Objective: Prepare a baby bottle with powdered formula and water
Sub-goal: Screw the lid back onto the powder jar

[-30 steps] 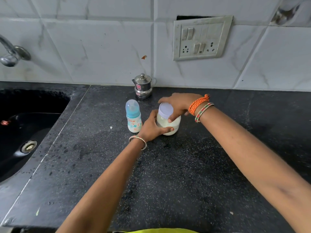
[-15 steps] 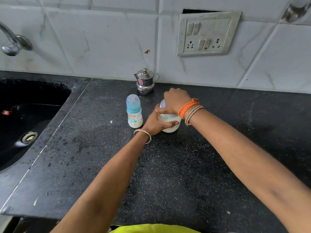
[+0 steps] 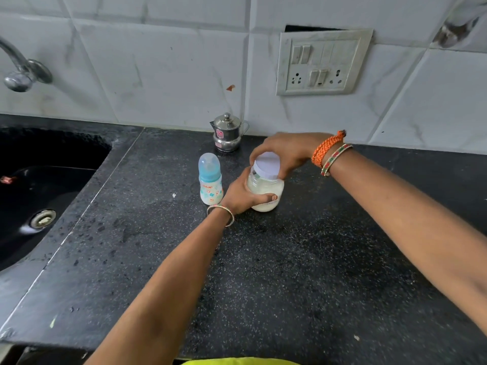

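Observation:
A clear jar of white formula powder stands on the black counter. My left hand wraps around the jar's lower body from the left. My right hand grips its white lid from above and behind; the lid looks slightly tilted on the jar's mouth. Just left of the jar stands a small baby bottle with a blue collar and a clear cap on, upright and untouched.
A small steel lidded pot stands against the tiled wall behind the bottle. A black sink lies at the left with a tap above it. A switch and socket plate hangs on the wall.
My right hand, which covered the lid half a second ago, has turned and drawn back so the white lid shows again. The left hand stays on the jar.

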